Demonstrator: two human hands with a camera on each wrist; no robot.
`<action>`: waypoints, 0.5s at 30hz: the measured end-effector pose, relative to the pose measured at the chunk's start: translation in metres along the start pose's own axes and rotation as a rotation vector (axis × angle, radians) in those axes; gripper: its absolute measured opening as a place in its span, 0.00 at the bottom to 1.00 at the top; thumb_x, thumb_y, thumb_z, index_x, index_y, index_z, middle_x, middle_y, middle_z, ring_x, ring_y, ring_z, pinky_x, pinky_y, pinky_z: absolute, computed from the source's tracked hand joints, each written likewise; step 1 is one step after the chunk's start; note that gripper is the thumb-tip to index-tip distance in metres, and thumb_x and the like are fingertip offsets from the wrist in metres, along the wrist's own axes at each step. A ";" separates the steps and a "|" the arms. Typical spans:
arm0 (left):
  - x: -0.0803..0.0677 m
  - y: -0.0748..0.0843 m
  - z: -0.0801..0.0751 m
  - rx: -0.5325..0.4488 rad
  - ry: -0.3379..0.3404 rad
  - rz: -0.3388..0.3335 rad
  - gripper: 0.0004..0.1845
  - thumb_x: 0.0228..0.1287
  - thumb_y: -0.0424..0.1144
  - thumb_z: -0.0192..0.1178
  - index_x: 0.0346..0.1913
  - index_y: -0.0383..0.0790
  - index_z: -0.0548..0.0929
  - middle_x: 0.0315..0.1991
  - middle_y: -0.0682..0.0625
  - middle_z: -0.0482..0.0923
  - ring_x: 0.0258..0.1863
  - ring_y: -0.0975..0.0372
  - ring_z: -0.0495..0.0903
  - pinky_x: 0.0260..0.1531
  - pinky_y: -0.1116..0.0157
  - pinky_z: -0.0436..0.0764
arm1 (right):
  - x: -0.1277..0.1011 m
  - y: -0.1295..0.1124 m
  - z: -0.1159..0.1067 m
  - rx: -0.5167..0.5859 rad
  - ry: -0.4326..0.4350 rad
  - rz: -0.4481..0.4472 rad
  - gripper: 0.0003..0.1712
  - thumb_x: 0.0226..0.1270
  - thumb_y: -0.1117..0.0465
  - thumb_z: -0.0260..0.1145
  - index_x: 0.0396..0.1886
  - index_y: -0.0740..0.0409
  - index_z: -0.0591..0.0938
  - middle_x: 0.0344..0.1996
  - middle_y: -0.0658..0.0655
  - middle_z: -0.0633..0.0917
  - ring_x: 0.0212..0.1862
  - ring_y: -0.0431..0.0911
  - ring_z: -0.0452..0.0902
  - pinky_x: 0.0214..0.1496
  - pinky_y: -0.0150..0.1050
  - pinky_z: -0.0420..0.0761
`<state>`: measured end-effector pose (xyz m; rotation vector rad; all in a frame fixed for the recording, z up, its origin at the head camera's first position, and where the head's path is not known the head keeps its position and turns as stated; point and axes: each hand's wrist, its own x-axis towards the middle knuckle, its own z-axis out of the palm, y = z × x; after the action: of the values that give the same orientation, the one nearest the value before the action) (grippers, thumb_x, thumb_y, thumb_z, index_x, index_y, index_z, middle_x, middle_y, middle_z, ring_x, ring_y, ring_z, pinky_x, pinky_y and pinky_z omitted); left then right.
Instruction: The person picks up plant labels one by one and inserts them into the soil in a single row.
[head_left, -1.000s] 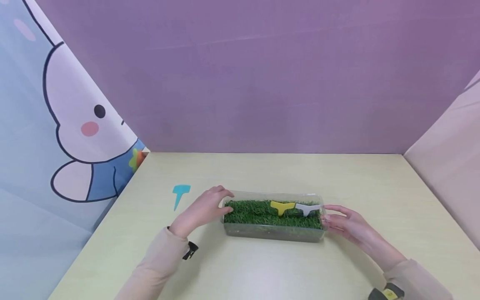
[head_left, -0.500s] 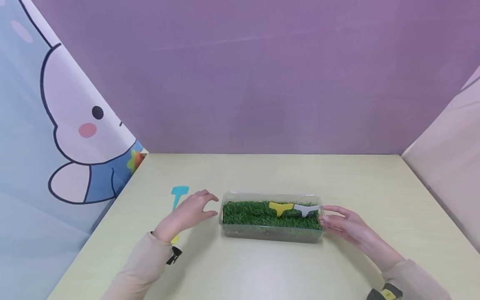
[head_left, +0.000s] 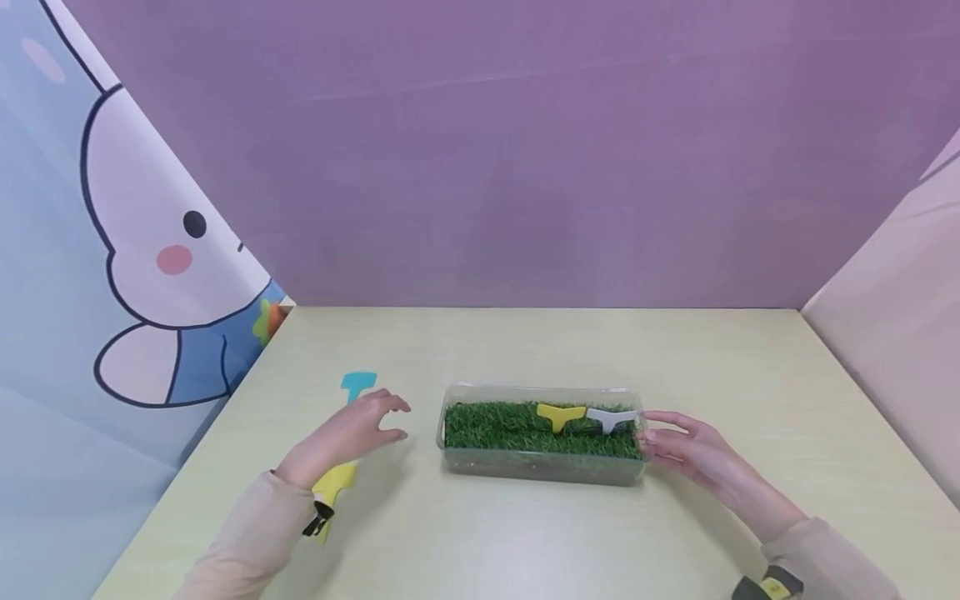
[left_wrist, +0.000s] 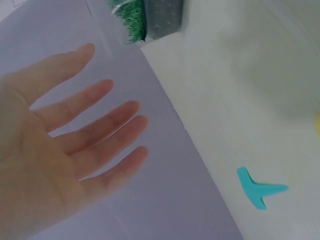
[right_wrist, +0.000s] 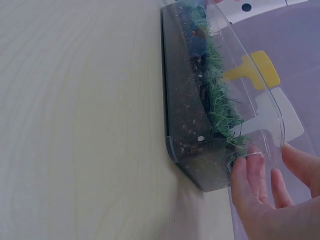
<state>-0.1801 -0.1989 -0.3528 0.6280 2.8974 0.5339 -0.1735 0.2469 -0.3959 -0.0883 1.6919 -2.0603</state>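
1. Left hand (head_left: 351, 431): withdrawn from clear container (head_left: 543, 468), now apart at its 9 o'clock; fingers spread, holding nothing.
2. Clear container: on table (head_left: 525, 542); support judged reduced to 3 o'clock end.
3. Right hand (head_left: 705, 458): half-bent fingers touch that end; pinch cannot be confirmed.
4. Writing: none legible on yellow tag (head_left: 558, 417) or white tag (head_left: 609, 418).

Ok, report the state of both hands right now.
Left hand: open, holding nothing.
Right hand: fingers at the right end of the clear plastic grass planter; whether gripping or only touching cannot be told.
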 end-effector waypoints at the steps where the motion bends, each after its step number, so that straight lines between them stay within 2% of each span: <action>1: -0.001 -0.001 -0.001 -0.001 -0.009 -0.006 0.16 0.52 0.36 0.62 0.45 0.33 0.77 0.40 0.46 0.75 0.42 0.54 0.74 0.42 0.58 0.74 | 0.000 0.000 0.000 -0.003 0.000 0.000 0.13 0.61 0.66 0.58 0.44 0.47 0.73 0.37 0.51 0.83 0.41 0.42 0.79 0.47 0.33 0.75; 15: -0.021 -0.023 0.000 -0.050 -0.110 -0.125 0.18 0.49 0.34 0.64 0.44 0.30 0.77 0.40 0.42 0.77 0.41 0.50 0.75 0.40 0.57 0.75 | 0.000 0.000 0.000 -0.016 0.015 0.008 0.14 0.60 0.66 0.58 0.46 0.50 0.72 0.37 0.52 0.83 0.42 0.44 0.79 0.48 0.34 0.75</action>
<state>-0.1694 -0.2273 -0.3604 0.4505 2.7880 0.5351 -0.1734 0.2466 -0.3955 -0.0709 1.7154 -2.0466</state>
